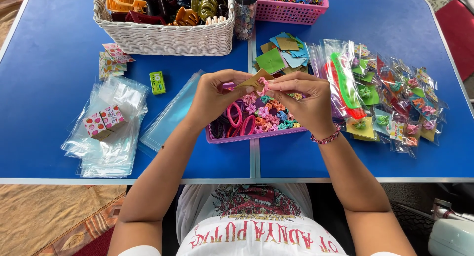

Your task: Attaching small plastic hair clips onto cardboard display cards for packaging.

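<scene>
Blue counter (59, 63), head view.

Containers:
- Small purple tray (247, 135) near the front edge, centre. Holds pink and purple hair rings on its left side and a heap of tiny multicoloured flower clips on its right; too many to count.
- White wicker basket (163, 39) at the back edge, left of centre: large claw clips, orange, olive, dark red.
- Pink mesh basket (291, 11) at the back edge, right of the wicker one: small bright items, too small to tell.
- One clear jar with dark lid (244, 14) between the two baskets.

Counts: two combs (345, 80) in bags, one green, one red, just right of the tray. One small green box (157, 82). One strawberry-print box (103, 120) on a stack of clear bags, left side.

Hands: left hand (212, 98) and right hand (303, 100) meet above the tray. Fingers of both pinched narrow on one tan card square (254, 81); a small pink clip (263, 84) sits at the card's edge, touching the right fingertips.
</scene>
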